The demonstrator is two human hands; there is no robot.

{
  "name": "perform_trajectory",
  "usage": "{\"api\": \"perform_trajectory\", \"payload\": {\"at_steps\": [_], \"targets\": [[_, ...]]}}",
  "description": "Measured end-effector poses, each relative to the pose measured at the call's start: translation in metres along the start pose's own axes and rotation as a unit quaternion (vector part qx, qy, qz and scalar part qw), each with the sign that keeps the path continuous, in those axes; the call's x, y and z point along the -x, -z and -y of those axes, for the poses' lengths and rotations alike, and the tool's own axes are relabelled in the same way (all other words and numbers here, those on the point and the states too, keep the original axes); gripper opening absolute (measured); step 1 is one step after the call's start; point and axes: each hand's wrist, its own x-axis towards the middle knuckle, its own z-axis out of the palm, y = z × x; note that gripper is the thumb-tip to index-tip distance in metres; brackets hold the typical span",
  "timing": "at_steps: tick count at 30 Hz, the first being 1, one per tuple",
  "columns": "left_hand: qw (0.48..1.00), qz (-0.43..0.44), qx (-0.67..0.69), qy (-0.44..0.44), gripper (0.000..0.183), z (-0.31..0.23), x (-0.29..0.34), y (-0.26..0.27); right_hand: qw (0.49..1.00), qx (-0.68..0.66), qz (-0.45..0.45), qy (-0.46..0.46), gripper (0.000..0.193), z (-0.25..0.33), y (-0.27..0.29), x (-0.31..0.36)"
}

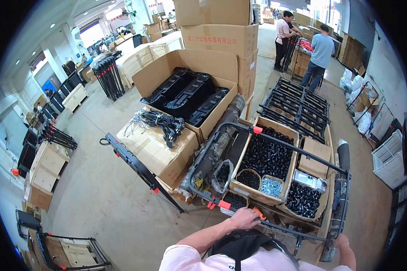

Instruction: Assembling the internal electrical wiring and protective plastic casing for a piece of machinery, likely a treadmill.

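Note:
A large black tubular frame (pixel 298 147) with rounded corners and red pads lies across the open boxes in front of me. My left hand (pixel 245 219) is closed on its near bar. An orange piece (pixel 259 213) shows right by those fingertips; its kind I cannot make out. At the frame's near right corner my right hand (pixel 342 240) is closed round the tube, its fingers partly hidden. Inside the frame's outline sit a box of small black parts (pixel 267 151), a small tub of silvery screws (pixel 272 186) and another box of shiny black parts (pixel 303 198).
Left of the frame, a carton (pixel 163 156) bears bundled black cables (pixel 160 122). A folded black frame (pixel 140 167) leans against it. Behind stands an open carton of black panels (pixel 185 92). More black frames (pixel 298 106) lie beyond the parts boxes. Two people (pixel 319 52) work farther off.

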Motion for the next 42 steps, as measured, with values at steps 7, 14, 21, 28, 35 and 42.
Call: {"api": "perform_trajectory", "payload": {"at_steps": [7,14,21,28,35,42], "targets": [[0.999,-0.039,0.012,-0.014,0.036,-0.006,0.001,-0.003,0.984,0.172,-0.008,0.054,0.023,-0.062,-0.088,-0.064],[0.999,-0.042,-0.006,-0.01,0.032,-0.003,-0.01,0.001,0.999,-0.05,0.008,-0.012,0.043,0.001,-0.026,-0.005],[1.0,-0.024,0.01,0.013,0.035,-0.007,-0.016,0.01,0.988,-0.039,-0.065,-0.136,0.05,-0.003,-0.027,0.001],[0.985,-0.095,0.089,-0.114,0.029,-0.058,-0.007,0.015,0.994,-0.058,-0.052,-0.082,0.061,0.019,-0.004,0.02],[0.93,0.154,0.324,0.079,0.034,-0.047,-0.022,-0.114,0.913,-0.322,0.093,-0.234,0.055,0.012,-0.008,0.012],[0.918,0.2,0.24,0.243,0.042,-0.06,-0.124,-0.273,0.995,-0.022,-0.003,-0.095,0.058,0.032,0.019,0.02]]}}
